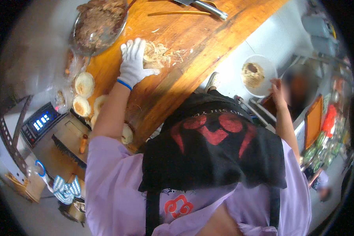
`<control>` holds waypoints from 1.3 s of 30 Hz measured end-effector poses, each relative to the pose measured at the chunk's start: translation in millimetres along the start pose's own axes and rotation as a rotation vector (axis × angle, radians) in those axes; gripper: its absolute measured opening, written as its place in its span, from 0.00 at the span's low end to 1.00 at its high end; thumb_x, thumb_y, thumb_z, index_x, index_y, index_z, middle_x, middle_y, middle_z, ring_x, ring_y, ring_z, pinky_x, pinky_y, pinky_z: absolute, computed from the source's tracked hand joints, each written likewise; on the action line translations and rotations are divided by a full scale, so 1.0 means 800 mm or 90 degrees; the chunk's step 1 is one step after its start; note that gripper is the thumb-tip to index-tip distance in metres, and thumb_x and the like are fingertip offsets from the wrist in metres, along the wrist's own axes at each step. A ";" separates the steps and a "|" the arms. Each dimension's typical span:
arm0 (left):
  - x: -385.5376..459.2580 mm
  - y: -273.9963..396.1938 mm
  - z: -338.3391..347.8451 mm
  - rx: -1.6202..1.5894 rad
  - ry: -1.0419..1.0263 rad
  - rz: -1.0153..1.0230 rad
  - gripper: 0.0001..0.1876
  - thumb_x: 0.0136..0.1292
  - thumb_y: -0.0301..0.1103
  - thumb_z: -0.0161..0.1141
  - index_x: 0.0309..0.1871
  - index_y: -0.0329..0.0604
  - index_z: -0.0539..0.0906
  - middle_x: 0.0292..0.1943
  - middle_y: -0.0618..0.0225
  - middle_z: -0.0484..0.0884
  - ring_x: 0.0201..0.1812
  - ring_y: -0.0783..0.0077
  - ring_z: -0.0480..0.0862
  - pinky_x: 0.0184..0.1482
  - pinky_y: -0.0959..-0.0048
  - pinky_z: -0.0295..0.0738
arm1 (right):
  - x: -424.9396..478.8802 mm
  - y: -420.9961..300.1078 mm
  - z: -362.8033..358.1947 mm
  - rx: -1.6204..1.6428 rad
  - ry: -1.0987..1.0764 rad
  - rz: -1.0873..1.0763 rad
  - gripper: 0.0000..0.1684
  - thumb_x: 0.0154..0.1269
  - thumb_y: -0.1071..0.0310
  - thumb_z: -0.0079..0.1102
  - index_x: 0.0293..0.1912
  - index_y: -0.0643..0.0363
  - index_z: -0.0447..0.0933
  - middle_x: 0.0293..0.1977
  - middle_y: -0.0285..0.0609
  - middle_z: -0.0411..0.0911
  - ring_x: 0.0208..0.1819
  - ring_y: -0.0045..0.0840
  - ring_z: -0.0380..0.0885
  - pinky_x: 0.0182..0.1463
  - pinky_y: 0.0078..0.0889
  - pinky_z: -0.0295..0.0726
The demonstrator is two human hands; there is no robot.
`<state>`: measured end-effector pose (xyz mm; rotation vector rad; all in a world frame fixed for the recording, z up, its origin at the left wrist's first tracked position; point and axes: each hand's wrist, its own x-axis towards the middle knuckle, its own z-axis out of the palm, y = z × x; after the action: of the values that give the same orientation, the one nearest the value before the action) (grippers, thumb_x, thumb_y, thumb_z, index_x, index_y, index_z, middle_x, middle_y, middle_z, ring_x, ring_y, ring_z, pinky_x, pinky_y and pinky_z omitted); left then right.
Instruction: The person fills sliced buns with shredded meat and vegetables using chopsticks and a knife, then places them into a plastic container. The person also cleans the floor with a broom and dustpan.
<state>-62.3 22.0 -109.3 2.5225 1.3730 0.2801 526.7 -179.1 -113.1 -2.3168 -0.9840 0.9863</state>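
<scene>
My left hand (134,62), in a white knitted glove with a blue cuff edge, rests flat on the wooden tabletop (171,82). Its thumb is spread from the fingers, beside a scattered heap of pale shredded food (162,54). At the right, my bare right hand (278,90) grips the rim of a white plastic tub (267,66). Pale shreds with a dark patch in the middle (253,73) lie inside this tub, which is tilted towards the view. Just beyond my left hand stands a metal bowl of chopped brown meat (101,23).
Round flatbreads (84,85) lie near my left forearm. A cleaver (211,8) and wooden sticks (180,13) lie at the far edge. Left are a lit digital scale (41,121) and a brush (67,150). An orange tray (313,122) stands right; a person (320,180) is farther off.
</scene>
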 end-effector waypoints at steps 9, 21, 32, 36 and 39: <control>0.104 0.083 0.037 -0.054 -0.079 0.290 0.46 0.42 0.59 0.72 0.64 0.43 0.72 0.64 0.56 0.71 0.68 0.47 0.65 0.72 0.43 0.49 | -0.006 -0.101 0.154 -0.107 -0.068 -0.091 0.20 0.58 0.68 0.57 0.51 0.64 0.74 0.47 0.57 0.80 0.49 0.48 0.79 0.56 0.41 0.77; 0.191 0.292 0.100 -0.020 -0.214 0.518 0.39 0.51 0.59 0.65 0.65 0.49 0.73 0.66 0.56 0.70 0.69 0.44 0.63 0.72 0.44 0.48 | 0.005 -0.136 0.138 -0.164 -0.098 -0.090 0.21 0.59 0.68 0.56 0.52 0.64 0.74 0.46 0.57 0.80 0.49 0.47 0.79 0.55 0.40 0.77; 0.097 0.082 0.017 -0.012 0.195 0.058 0.29 0.57 0.45 0.65 0.57 0.35 0.76 0.55 0.51 0.76 0.59 0.48 0.73 0.64 0.54 0.64 | 0.010 -0.118 0.140 -0.055 -0.118 -0.075 0.18 0.60 0.71 0.54 0.50 0.66 0.73 0.41 0.58 0.81 0.34 0.42 0.84 0.42 0.39 0.81; 0.062 -0.034 0.021 0.112 0.253 -0.143 0.27 0.58 0.42 0.65 0.58 0.35 0.75 0.52 0.49 0.78 0.56 0.47 0.75 0.62 0.55 0.66 | 0.017 -0.114 0.145 -0.057 -0.128 -0.097 0.18 0.61 0.72 0.53 0.51 0.65 0.72 0.43 0.56 0.81 0.29 0.37 0.84 0.39 0.37 0.81; 0.072 -0.038 0.034 0.179 0.230 -0.146 0.26 0.58 0.41 0.64 0.57 0.36 0.75 0.52 0.50 0.78 0.55 0.48 0.75 0.62 0.54 0.65 | 0.022 -0.102 0.152 -0.054 -0.118 -0.128 0.18 0.61 0.72 0.53 0.51 0.65 0.72 0.43 0.55 0.81 0.27 0.37 0.83 0.38 0.36 0.81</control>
<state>-47.6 82.6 -141.7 2.5853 1.9450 0.5525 407.9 -99.0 -149.6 -2.1695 -1.3280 1.1090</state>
